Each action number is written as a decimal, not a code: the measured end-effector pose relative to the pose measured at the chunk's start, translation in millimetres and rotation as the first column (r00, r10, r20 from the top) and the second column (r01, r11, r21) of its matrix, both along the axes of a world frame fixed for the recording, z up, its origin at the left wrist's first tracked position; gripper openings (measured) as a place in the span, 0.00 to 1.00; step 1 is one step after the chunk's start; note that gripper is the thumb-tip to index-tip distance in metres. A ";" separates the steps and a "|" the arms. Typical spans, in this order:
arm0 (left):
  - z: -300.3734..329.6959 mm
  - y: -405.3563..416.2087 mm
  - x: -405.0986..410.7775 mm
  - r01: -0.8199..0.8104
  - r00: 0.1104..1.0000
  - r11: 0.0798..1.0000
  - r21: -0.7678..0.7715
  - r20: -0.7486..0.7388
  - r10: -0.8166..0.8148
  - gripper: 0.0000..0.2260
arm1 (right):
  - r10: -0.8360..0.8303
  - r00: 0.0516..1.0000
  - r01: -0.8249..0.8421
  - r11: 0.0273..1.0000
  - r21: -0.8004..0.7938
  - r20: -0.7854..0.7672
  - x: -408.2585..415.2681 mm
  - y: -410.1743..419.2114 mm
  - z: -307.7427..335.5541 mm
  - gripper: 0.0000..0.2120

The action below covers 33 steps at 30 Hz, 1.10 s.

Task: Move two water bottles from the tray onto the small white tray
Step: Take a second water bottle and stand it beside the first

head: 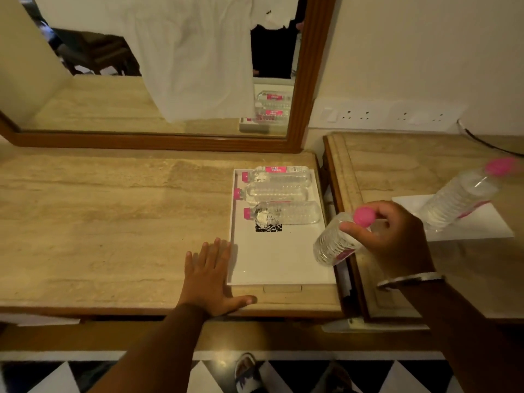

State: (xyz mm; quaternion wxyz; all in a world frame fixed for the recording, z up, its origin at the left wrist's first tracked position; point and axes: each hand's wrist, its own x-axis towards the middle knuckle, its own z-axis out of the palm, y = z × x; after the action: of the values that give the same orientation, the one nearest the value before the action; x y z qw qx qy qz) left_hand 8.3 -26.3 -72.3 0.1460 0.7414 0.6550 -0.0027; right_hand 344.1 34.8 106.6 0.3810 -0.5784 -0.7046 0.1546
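A white rectangular tray lies on the stone counter with three clear pink-capped water bottles on their sides at its far end. My right hand grips another pink-capped bottle near its neck, holding it tilted in the air over the tray's right edge. On the raised counter to the right lies the small white tray, and one bottle stands on it, leaning in the wide view. My left hand rests flat on the counter, fingers spread, against the large tray's left edge.
A wood-framed mirror stands behind the counter and reflects the bottles. Wall sockets and a black cable are at the back right. A gap and step separate the two counters. My shoe shows on the patterned floor.
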 end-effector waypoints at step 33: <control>41.7 73.8 410.0 -0.100 0.991 0.994 0.045 0.095 0.095 0.65 | -0.137 0.990 0.135 0.989 0.059 0.032 331.9 48.6 63.1 0.18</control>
State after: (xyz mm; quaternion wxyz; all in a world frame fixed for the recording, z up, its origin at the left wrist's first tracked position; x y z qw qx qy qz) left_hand 418.2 47.5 -30.6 0.1576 0.7113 0.6828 0.0550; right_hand 676.0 83.4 169.7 0.3943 -0.6167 -0.6743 0.0977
